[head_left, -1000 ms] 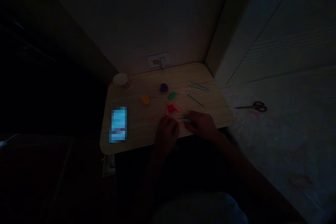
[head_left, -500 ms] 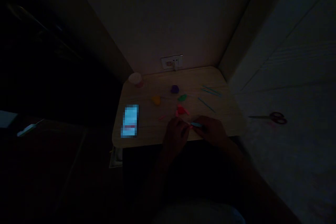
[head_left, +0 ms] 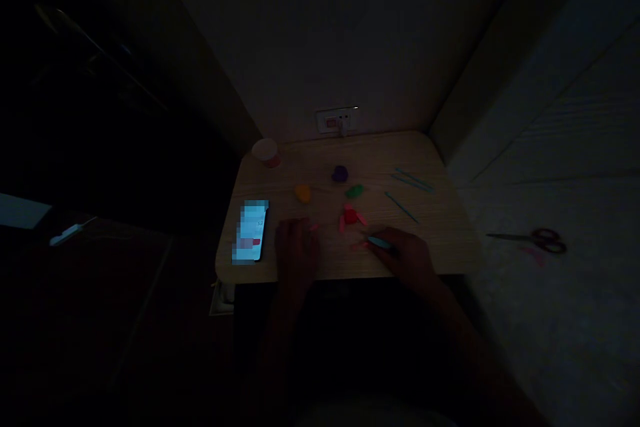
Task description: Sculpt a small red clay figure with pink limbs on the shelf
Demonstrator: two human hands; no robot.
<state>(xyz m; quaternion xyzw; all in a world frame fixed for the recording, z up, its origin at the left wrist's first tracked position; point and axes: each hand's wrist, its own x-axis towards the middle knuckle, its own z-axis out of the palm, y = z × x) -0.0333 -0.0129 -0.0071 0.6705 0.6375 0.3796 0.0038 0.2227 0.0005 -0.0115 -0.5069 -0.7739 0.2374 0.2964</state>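
The right hand is clamped on a slim pale-blue tool. The left hand, near a thin pink strip, is too dark to tell.

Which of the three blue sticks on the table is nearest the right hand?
The lone stick; the other two lie close together, farther from the right hand.

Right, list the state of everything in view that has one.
Right hand, closed around the light-blue tool.
Left hand, beside a pink strip; grip unclear.
Phone, screen lit, lying on the table.
Scissors, blades apparently closed.
Cup, upright.
Wall socket, plug in it.
Three blue sticks, lying loose.
Red lump, pink pieces around it.
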